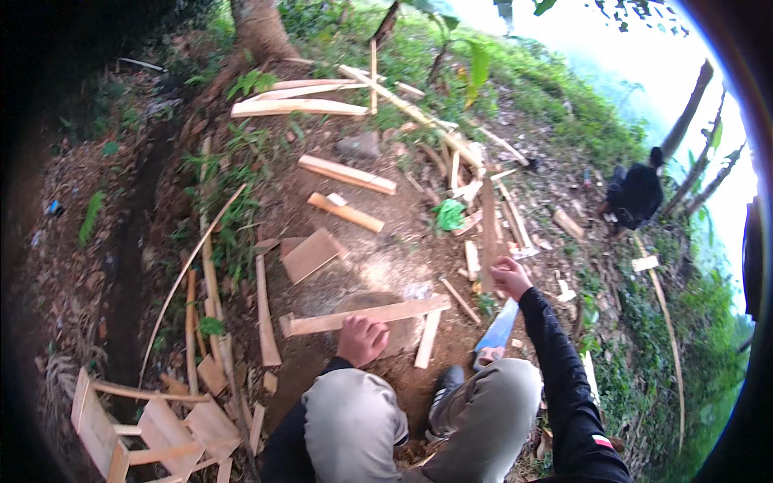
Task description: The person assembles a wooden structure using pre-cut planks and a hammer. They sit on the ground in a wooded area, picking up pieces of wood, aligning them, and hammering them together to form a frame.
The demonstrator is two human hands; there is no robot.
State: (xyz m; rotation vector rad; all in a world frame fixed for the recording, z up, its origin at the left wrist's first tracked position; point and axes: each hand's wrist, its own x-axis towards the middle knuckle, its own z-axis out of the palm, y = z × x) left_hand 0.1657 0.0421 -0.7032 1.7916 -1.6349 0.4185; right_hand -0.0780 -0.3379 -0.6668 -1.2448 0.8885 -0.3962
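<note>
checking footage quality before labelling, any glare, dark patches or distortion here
Head view: sky at upper right washed out to near white; ground brightly lit beyond the plank by the left hand; far left dim; fisheye rim black at both sides.

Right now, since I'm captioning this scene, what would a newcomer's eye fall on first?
Probably the crumpled bright green plastic, above and right of centre among wood offcuts. Next, the blue-bladed handsaw just below the right hand, and the pale plank at the left hand, near the centre. The wooden frame with flat panels, at lower left, also stands out.
</note>
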